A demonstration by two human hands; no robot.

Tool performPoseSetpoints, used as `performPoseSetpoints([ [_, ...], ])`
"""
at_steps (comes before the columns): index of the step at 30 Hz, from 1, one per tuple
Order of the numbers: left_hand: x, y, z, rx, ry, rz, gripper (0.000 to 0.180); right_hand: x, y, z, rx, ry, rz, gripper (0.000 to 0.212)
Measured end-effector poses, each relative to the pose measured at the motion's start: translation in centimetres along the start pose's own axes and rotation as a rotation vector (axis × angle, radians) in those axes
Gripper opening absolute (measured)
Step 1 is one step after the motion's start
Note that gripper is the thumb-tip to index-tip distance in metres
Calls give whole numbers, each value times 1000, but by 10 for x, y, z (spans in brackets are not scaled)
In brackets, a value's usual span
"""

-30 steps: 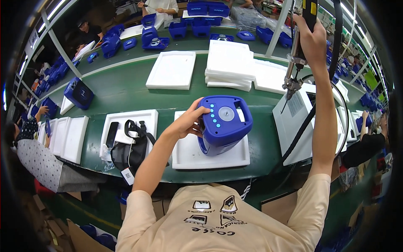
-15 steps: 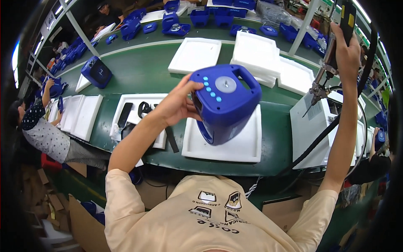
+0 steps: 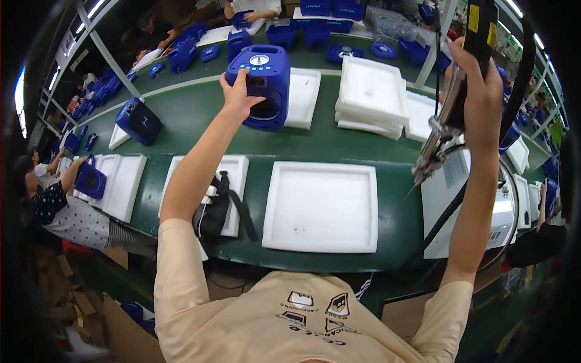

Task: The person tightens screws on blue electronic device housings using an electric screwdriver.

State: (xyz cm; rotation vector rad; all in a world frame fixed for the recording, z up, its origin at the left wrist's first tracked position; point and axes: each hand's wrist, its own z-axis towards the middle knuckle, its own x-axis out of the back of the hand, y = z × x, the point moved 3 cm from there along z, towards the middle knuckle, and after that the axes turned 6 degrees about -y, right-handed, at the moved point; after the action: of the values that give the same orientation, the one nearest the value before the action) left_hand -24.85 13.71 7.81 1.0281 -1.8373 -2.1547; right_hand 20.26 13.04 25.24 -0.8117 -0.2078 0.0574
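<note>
My left hand (image 3: 239, 100) is closed on the side of a blue portable speaker (image 3: 273, 85) and holds it out at the far left, over the green bench. A round silver disc, light-blue buttons and a handle show on its upper end. Raised at the right, my right hand (image 3: 483, 106) is wrapped round an electric screwdriver (image 3: 431, 148) with a dark body and a metal nose. Its thin bit points down and left, touching nothing. On the bench before me lies a shallow white foam tray (image 3: 321, 209).
Stacked white foam trays (image 3: 372, 91) stand at the back. A black strap (image 3: 242, 215) and pouch lie on a foam tray at left. Another blue speaker (image 3: 138, 121) stands far left. A white machine box (image 3: 445, 187) is at right. Co-workers sit at left and beyond the bench.
My left hand has carried the speaker away from above the near foam tray, farther off and to the left. The screwdriver has come lower and slightly left in my right hand.
</note>
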Motion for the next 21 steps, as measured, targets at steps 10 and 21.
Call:
performPoseSetpoints([
  [10,-29,-87,144,10,209,-168,96,-46,1,-6,-145,7,210,37],
  [21,-24,-119,199,166,155,-219,106,-69,21,5,-87,30,192,40],
])
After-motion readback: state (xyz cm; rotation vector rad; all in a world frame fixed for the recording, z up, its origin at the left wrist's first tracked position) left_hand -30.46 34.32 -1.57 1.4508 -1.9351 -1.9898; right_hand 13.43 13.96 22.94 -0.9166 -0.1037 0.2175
